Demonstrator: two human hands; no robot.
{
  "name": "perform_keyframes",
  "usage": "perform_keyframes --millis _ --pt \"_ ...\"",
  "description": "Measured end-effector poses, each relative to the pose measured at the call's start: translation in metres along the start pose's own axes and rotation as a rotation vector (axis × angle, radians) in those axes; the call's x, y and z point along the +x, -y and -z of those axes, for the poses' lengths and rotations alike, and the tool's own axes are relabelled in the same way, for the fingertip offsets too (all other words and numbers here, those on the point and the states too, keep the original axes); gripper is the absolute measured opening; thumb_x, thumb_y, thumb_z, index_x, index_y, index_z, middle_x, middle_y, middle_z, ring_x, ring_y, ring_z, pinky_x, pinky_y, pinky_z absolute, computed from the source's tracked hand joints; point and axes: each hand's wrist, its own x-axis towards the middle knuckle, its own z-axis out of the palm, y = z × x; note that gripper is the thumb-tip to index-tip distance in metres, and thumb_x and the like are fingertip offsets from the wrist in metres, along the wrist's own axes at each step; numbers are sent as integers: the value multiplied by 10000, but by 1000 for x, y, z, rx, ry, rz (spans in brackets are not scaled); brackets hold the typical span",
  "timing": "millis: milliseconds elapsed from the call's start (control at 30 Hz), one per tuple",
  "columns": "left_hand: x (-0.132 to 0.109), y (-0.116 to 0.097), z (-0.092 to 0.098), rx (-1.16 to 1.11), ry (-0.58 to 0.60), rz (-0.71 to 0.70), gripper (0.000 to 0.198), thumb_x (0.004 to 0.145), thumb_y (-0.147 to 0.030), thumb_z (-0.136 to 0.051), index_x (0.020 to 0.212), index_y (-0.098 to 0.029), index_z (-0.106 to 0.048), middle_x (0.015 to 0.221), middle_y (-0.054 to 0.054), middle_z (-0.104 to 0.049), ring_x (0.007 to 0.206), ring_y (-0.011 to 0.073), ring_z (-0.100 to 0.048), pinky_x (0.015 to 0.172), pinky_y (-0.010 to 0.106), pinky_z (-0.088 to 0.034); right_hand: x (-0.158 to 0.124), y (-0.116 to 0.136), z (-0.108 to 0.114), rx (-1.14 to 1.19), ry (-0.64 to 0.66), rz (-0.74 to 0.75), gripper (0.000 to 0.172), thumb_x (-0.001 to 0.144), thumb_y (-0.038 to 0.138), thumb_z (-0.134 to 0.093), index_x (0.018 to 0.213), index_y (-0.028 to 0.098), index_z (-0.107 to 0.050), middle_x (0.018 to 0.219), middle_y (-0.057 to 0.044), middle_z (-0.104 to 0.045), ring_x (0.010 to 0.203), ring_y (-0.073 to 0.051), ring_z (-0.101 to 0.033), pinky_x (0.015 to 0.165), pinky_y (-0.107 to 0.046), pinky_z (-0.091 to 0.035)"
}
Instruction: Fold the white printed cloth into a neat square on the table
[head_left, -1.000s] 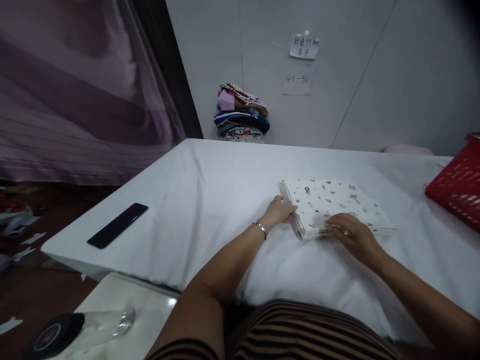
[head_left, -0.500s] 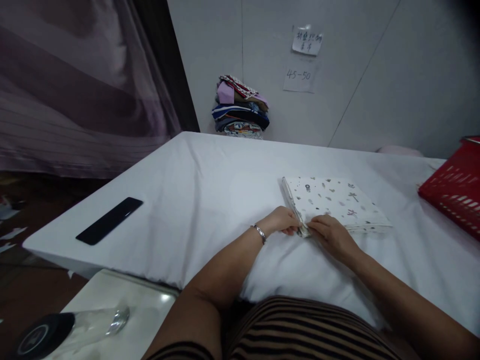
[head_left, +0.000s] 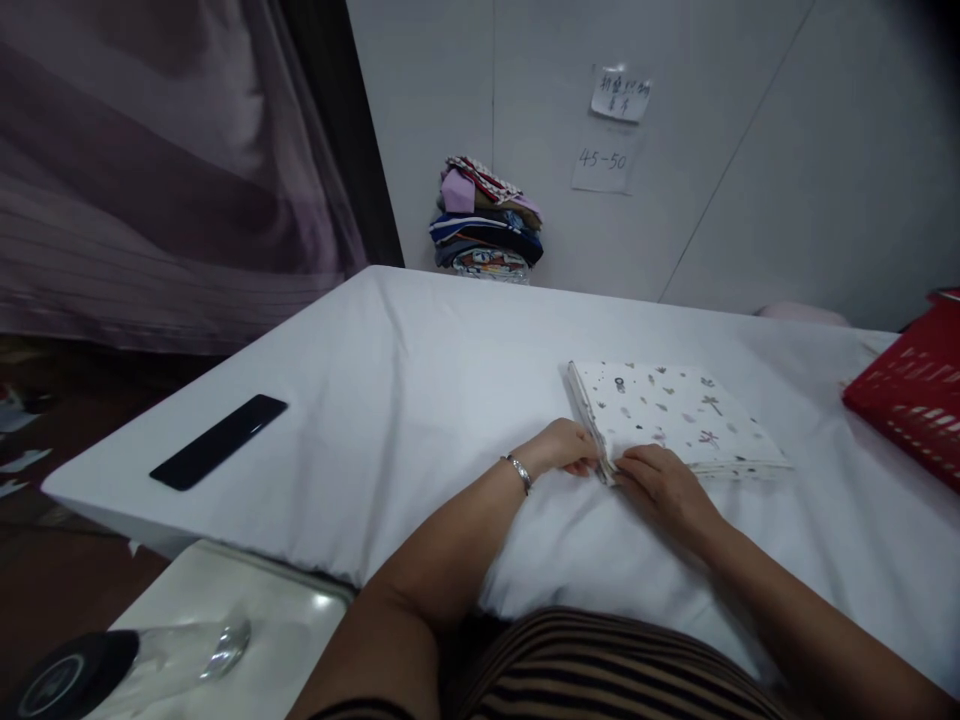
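Observation:
A folded white cloth (head_left: pixel 667 405) printed with small plants and figures lies flat on the white-covered table (head_left: pixel 465 370). My left hand (head_left: pixel 564 446) pinches its near left corner, with the fingertips partly hidden by the layers. Close beside it, my right hand (head_left: pixel 664 487) has its thumb and fingers closed on the near edge at the same corner. The stacked layers show along the cloth's left side and near edge.
A black phone-like slab (head_left: pixel 219 440) lies at the table's left. A red basket (head_left: pixel 911 385) stands at the right, and folded clothes (head_left: pixel 487 222) are piled behind the far edge. A clear bottle (head_left: pixel 176 655) with a black cap lies on a side stand (head_left: pixel 277 610).
The view has shifted slightly, so most things sit a little lower and to the right. Both hands keep hold of the same cloth corner, with barely any movement.

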Motion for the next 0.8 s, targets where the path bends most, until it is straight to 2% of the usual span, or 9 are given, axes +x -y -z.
perform_keyframes --millis 167,333,467,567,667,800 --pt "2 1 3 -39 -102 4 127 735 -204 -622 646 -123 -580 642 26 -640 486 94 -588 492 208 -477 2 -3 -1 81 -6 4 211 891 277 -449 958 205 -636 897 -86 -641 815 -208 -580 690 -350 -477" --pt "2 2 -2 -21 -123 4 162 727 -216 -629 607 -125 -571 638 26 -639 485 104 -596 482 209 -472 3 -6 1 145 -8 45 197 899 240 -433 939 201 -621 891 -88 -629 804 -188 -578 682 -327 -487" --pt "1 0 -4 -47 -115 19 127 734 -189 -613 636 -122 -567 650 27 -642 498 100 -601 468 187 -466 0 -7 -3 91 -42 93 191 896 232 -438 940 196 -620 890 -93 -631 791 -193 -574 672 -338 -480" --pt "2 -1 -5 -90 -169 25 150 763 -272 -603 759 -126 -567 698 37 -649 490 103 -599 453 191 -465 -2 -6 -6 55 -22 115 183 894 234 -448 947 187 -617 877 -94 -626 766 -191 -560 648 -337 -466" --pt "3 2 -8 -75 -243 -12 325 759 -424 -604 914 -146 -539 752 38 -654 465 115 -590 432 217 -471 -1 -2 -4 54 -3 108 183 893 228 -444 948 174 -609 873 -95 -614 764 -191 -547 650 -341 -454" --pt "7 6 -14 35 -318 -63 406 717 -377 -649 1011 -155 -478 785 41 -643 435 105 -558 394 207 -434 4 7 6 114 15 53 189 896 240 -423 909 188 -605 857 -77 -594 772 -186 -541 673 -340 -447"
